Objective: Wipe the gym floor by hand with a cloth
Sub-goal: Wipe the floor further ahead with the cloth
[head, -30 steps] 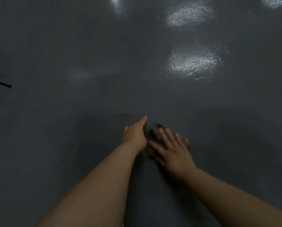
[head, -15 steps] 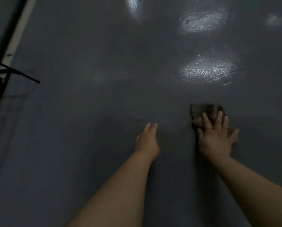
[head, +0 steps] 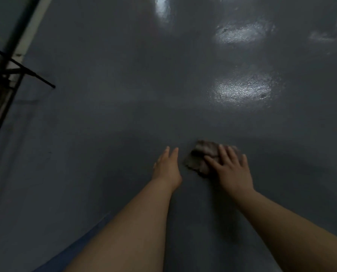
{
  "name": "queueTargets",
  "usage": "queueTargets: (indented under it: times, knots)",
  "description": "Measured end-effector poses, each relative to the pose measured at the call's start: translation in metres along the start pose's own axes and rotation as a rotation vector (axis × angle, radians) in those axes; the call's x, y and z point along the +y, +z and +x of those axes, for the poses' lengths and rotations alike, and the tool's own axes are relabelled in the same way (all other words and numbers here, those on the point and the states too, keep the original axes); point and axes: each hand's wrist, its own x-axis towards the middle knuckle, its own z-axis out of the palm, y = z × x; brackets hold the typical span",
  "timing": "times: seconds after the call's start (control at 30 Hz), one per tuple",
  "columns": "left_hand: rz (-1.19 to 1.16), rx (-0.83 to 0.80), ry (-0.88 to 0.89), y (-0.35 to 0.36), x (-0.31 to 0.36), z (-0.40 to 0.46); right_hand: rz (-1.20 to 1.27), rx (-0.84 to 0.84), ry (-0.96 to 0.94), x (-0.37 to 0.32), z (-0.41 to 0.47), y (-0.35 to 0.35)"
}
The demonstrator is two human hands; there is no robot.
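Pressing a crumpled cloth (head: 200, 159) flat to the dark gym floor (head: 105, 114) with spread right hand (head: 231, 169), left hand (head: 166, 167) bracing open just beside, ideally keeping pressure even, strokes overlapping

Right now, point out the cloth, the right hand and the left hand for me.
cloth (head: 198, 160): head view, on its bare crumpled left part.
right hand (head: 231, 169): head view, middle of its back, fingers flat on the cloth.
left hand (head: 166, 169): head view, middle of its back.
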Motion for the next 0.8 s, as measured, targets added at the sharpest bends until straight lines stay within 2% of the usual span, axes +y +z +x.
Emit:
queueTargets:
  times: [0.1, 0.17, 0.23, 0.33, 0.43, 0.5, 0.6, 0.67, 0.73, 0.8]
  knots:
    - [0.041, -0.004, 0.045, 0.003, 0.0, -0.012, 0.169, -0.043, 0.147, 0.003, -0.006, 0.004]
    - [0.06, -0.018, 0.054, 0.011, -0.003, -0.018, 0.2, -0.081, 0.137, -0.012, -0.011, 0.013]
    - [0.065, -0.018, 0.059, 0.022, -0.006, -0.022, 0.145, -0.126, 0.004, -0.032, -0.017, 0.022]
    - [0.056, -0.018, 0.05, 0.037, -0.006, -0.025, 0.014, -0.24, -0.292, -0.056, -0.018, 0.023]
    - [0.053, 0.012, -0.01, 0.046, -0.007, -0.024, -0.126, -0.253, -0.408, -0.055, 0.0, 0.011]
    - [0.064, 0.025, -0.011, 0.046, -0.008, -0.02, -0.138, -0.22, -0.351, -0.046, 0.014, 0.002]
    - [0.065, 0.049, 0.011, 0.037, -0.005, -0.005, 0.018, -0.098, -0.114, -0.038, 0.034, -0.004]
    - [0.012, 0.083, 0.016, 0.027, -0.003, 0.011, 0.106, -0.06, -0.035, -0.044, 0.045, -0.003]
    - [-0.083, 0.103, -0.015, 0.018, -0.001, 0.026, 0.139, -0.056, -0.041, -0.057, 0.05, 0.001]
    - [-0.131, 0.124, -0.052, 0.011, -0.004, 0.037, 0.114, -0.089, -0.164, -0.073, 0.057, 0.003]
